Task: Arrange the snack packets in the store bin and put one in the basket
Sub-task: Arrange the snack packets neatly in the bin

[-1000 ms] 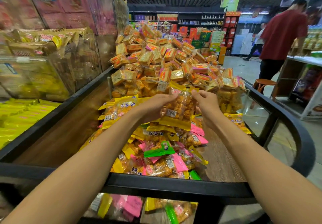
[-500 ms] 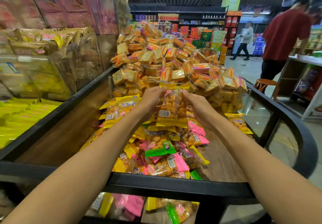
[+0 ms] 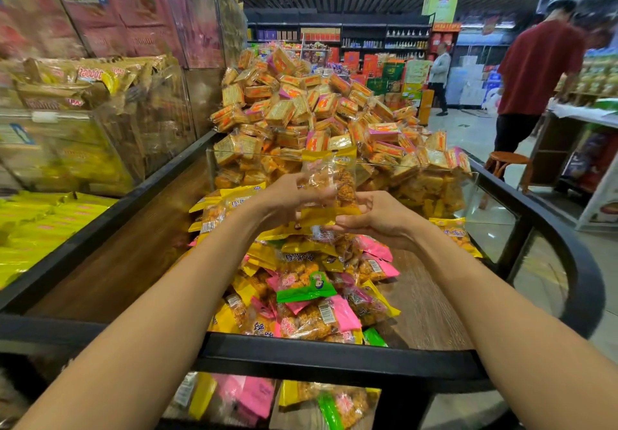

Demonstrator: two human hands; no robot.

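A clear snack packet with yellow ends (image 3: pixel 329 183) stands upright above the store bin (image 3: pixel 334 351), held between both hands. My left hand (image 3: pixel 287 200) grips its left side and my right hand (image 3: pixel 378 217) holds its lower right edge, fingers curled. Under the hands lies a heap of yellow, pink and green snack packets (image 3: pixel 307 282) on the bin's wooden floor. No basket is in view.
A tall pile of orange biscuit packs (image 3: pixel 317 118) sits behind a clear divider. Clear boxes of packs (image 3: pixel 83 121) stand on the left, yellow packs (image 3: pixel 30 225) below them. The bin's black curved rail (image 3: pixel 578 262) runs on the right. Two people (image 3: pixel 535 71) stand in the aisle.
Both hands have lifted the packet higher and drawn closer together; the packet now stands more upright and looks blurred with motion. A person in the aisle has walked left.
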